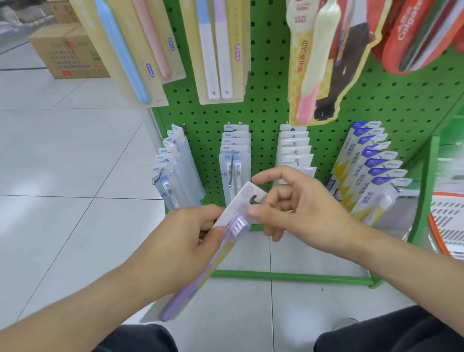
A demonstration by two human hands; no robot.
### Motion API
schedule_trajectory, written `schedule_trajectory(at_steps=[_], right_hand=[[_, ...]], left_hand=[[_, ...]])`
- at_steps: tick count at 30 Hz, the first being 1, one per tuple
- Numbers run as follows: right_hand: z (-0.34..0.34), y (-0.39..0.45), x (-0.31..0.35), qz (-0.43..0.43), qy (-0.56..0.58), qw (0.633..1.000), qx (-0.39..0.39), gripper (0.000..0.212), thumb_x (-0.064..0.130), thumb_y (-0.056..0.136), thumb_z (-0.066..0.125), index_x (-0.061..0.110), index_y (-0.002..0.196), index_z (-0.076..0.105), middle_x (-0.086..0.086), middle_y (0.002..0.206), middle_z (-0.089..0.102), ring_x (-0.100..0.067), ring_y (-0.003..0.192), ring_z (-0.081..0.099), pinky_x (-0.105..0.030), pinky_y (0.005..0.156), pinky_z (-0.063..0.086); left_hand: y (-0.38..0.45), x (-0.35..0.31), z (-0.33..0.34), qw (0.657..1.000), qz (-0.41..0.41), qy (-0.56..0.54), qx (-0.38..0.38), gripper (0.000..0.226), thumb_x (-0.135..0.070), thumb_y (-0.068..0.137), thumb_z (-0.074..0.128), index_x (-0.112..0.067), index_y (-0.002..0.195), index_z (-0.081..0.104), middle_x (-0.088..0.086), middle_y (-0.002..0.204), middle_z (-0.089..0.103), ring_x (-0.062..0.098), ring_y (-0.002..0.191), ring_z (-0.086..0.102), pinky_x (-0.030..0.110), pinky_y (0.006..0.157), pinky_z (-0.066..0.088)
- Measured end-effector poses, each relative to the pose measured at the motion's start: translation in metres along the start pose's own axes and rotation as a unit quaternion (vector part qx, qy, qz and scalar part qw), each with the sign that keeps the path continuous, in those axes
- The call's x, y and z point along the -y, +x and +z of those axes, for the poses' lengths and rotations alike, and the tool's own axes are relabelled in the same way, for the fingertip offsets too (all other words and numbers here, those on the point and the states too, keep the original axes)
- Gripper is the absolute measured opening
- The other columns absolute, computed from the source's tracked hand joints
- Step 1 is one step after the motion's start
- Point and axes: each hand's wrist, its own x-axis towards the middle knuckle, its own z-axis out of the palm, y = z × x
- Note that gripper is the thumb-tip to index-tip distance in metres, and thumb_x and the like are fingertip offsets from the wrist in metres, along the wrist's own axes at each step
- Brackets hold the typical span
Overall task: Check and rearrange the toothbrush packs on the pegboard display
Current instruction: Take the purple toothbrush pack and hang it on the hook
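A purple toothbrush pack [229, 226] is held near the green pegboard [269, 95], gripped by the left hand [186, 243], its card top pinched by the right hand [297, 206]. Judged light, flexible, slippery; best held by card edges.

"Colgate" on red toothpaste box [419, 25], "NEW" on hanging toothbrush packs [235, 142]

pack [230, 226] before pegboard [269, 103], boxes [68, 54] left

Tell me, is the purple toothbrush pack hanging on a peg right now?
No, the purple toothbrush pack is off the pegboard, gripped by the left hand and pinched by the right hand.
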Motion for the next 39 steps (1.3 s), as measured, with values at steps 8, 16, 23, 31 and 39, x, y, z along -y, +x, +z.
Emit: schedule_trajectory(at_steps=[8,16,23,31,39], right_hand=[[-0.048,-0.064,-0.049,0.039,-0.113,0.99,0.074,0.031,0.026,0.08,0.086,0.008,0.095,0.066,0.0,0.08,0.071,-0.016,0.072,0.066,-0.03,0.062,0.053],[-0.102,-0.165,-0.084,-0.004,-0.127,0.973,-0.193,0.012,0.015,0.091,0.072,0.015,0.09,0.06,0.0,0.08,0.068,-0.017,0.071,0.067,-0.05,0.072,0.055],[-0.189,-0.224,-0.097,-0.092,-0.163,0.867,-0.463,0.022,0.022,0.094,0.069,0.039,0.088,0.056,0.017,0.08,0.063,-0.014,0.068,0.063,-0.031,0.063,0.051],[-0.348,-0.262,-0.178,0.148,-0.258,0.798,-0.524,0.006,0.014,0.092,0.068,0.018,0.094,0.063,0.0,0.073,0.069,-0.001,0.058,0.06,-0.027,0.068,0.048],[-0.406,-0.212,-0.279,0.39,-0.255,0.813,-0.35,0.011,0.021,0.089,0.074,0.013,0.094,0.069,-0.011,0.078,0.072,-0.026,0.062,0.065,-0.033,0.073,0.057]], left_hand=[[0.011,-0.056,0.049,0.974,0.001,-0.224,0.036,0.028,0.001,0.094,0.061,-0.018,0.113,0.069,-0.007,0.106,0.077,0.012,0.098,0.074,0.034,0.09,0.058],[0.04,-0.118,0.148,0.948,0.089,-0.302,0.042,0.028,0.006,0.093,0.061,-0.017,0.109,0.067,-0.004,0.108,0.076,0.007,0.101,0.071,0.022,0.088,0.055],[0.083,-0.161,0.272,0.949,0.12,-0.292,0.0,0.04,0.011,0.088,0.059,-0.028,0.099,0.06,-0.002,0.097,0.067,0.007,0.088,0.062,0.022,0.079,0.055],[0.131,-0.155,0.431,0.951,0.237,-0.016,0.198,0.04,-0.033,0.083,0.07,-0.011,0.117,0.068,0.006,0.122,0.063,0.026,0.127,0.05,0.035,0.111,0.036],[0.135,-0.128,0.486,0.937,0.263,0.011,0.23,0.019,-0.025,0.098,0.063,-0.014,0.109,0.075,0.002,0.15,0.045,0.02,0.154,0.005,0.018,0.12,0.0]])
